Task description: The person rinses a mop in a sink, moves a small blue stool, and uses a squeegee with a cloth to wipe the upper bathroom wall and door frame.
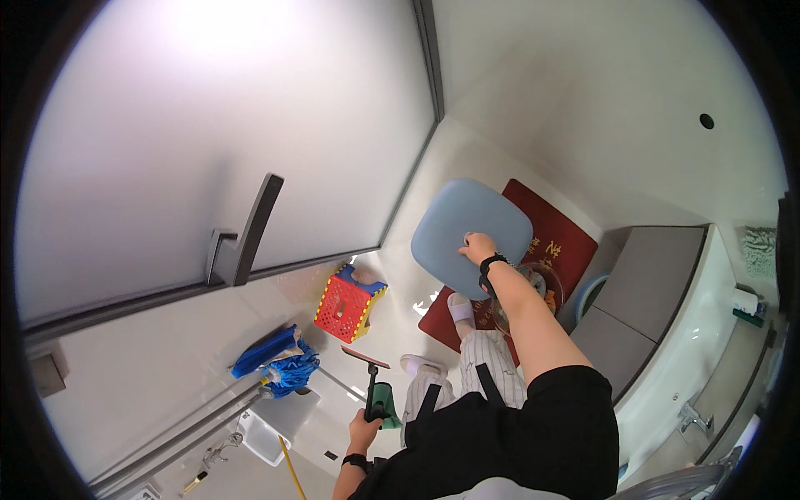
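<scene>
My left hand is closed around the black handle of a small squeegee, whose blade points away from me. A green item, perhaps a dustpan or cloth, is right beside that hand; whether I hold it too, I cannot tell. My right hand is at a light blue rounded stool top, fingers curled at a small ring or hole near its middle. Whatever supports this blue top is hidden. Under my right forearm, a clear round basin with mixed items is partly covered.
A dark red mat lies under my feet. To the left are a red folding stool, blue mop heads and a grey bucket. A frosted glass door with a black handle stands ahead. A vanity cabinet and white sink line the right.
</scene>
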`<state>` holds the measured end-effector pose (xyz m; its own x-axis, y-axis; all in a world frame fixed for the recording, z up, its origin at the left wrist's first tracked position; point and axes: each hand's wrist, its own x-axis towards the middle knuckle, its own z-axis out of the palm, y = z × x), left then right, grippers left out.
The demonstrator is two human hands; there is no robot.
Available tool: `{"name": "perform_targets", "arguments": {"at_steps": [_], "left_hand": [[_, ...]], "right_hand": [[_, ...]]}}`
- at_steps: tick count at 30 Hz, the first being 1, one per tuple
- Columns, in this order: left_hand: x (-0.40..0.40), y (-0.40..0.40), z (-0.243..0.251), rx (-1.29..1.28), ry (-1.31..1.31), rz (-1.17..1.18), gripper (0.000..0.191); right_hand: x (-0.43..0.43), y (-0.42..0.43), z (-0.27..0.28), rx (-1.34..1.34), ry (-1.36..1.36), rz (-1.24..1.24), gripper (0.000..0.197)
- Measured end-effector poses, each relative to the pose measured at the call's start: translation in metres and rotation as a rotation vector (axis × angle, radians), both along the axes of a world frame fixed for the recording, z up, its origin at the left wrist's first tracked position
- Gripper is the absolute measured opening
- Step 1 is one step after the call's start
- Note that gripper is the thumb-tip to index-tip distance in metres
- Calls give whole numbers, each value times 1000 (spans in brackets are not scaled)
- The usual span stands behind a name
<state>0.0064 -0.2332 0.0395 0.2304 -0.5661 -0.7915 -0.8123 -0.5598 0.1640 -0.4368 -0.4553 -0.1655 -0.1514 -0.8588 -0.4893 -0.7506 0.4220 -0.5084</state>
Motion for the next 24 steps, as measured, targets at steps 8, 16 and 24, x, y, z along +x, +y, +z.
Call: {"name": "perform_targets", "arguments": {"at_steps": [8,16,24], "left_hand": [[-37,-41,19,4,27,-45,37],[-57,-63,32,5,28,-160,38],[-82,-87,30,-80,87,-220,43]], "right_hand": [[-43,-4,-18,155,35,-102,30],[-60,16,-26,201,73,-198,33],[-44,30,-3,-145,87,-156,59]]}}
